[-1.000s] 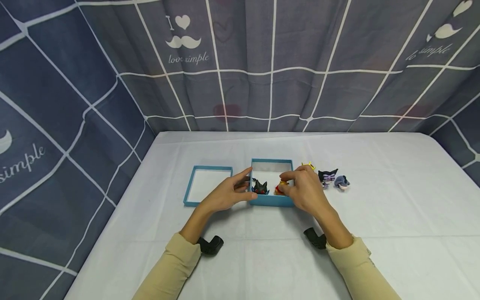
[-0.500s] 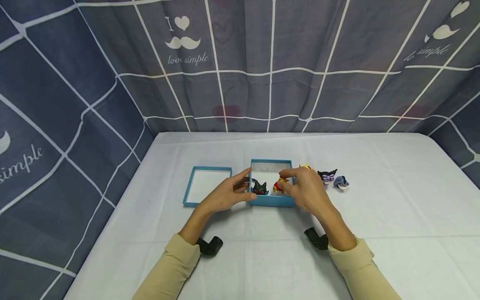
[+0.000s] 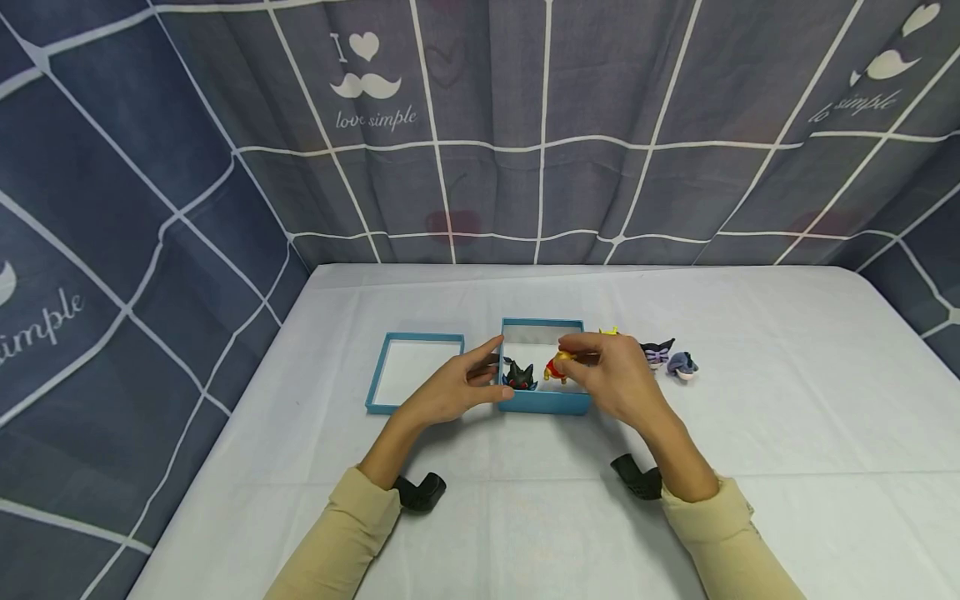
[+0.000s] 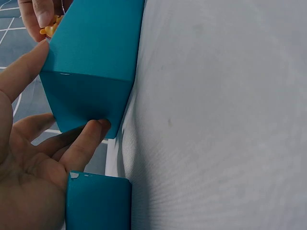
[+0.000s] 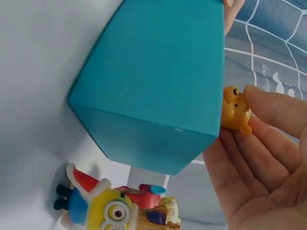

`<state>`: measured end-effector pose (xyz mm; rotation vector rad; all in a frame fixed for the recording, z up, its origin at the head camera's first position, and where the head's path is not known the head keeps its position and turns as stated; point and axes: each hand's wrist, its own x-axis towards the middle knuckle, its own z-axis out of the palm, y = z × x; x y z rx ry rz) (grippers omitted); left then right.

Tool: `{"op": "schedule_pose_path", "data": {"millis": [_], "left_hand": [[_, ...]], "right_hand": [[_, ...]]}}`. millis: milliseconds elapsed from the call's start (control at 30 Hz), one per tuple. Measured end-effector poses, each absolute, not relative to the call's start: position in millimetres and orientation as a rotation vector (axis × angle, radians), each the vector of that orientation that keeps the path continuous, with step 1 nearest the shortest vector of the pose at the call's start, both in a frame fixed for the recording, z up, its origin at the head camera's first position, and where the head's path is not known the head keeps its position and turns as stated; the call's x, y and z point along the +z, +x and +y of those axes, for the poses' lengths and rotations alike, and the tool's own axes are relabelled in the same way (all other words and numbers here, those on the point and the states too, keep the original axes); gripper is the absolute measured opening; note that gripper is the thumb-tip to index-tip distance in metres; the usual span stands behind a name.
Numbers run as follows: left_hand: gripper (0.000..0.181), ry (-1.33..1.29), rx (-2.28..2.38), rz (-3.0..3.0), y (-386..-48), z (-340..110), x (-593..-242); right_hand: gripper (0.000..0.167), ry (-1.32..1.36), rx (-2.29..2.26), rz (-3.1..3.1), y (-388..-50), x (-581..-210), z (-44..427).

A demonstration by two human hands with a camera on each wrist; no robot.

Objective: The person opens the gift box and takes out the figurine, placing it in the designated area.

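My right hand (image 3: 618, 375) pinches a small Winnie-the-Pooh figurine (image 3: 553, 368) inside the open blue box (image 3: 543, 404). In the right wrist view, the figurine's yellow head (image 5: 235, 112) shows past the box edge, under the thumb; its body is hidden. A dark, pointy-eared figurine (image 3: 520, 377) stands in the box's left front part. My left hand (image 3: 450, 387) rests against the box's left side, with its thumb at the front corner. In the left wrist view, fingertips (image 4: 91, 129) touch the side wall, the fingers spread and not wrapped round the box.
Left of the box lies a shallow blue lid (image 3: 423, 337), close to my left hand. Right of the box stand a black-and-purple figurine (image 3: 657, 353), a blue-grey one (image 3: 682, 365) and, in the right wrist view, a Minion figurine (image 5: 103, 208). White cloth covers the table (image 3: 480, 533).
The Winnie-the-Pooh figurine has shifted slightly left and away from the box's front wall, held in my right hand. My left hand has stayed in place at the box.
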<state>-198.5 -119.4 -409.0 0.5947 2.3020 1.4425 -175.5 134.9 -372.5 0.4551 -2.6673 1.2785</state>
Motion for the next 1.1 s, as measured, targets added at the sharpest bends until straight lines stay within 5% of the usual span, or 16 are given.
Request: {"op": "schedule_pose_path", "data": {"millis": [1100], "left_hand": [[0.086,0.575,1.453,2.293,-197,-119,-408]], "right_hand": [[0.023,0.475,1.302,-2.743,-172,-350,167]]}}
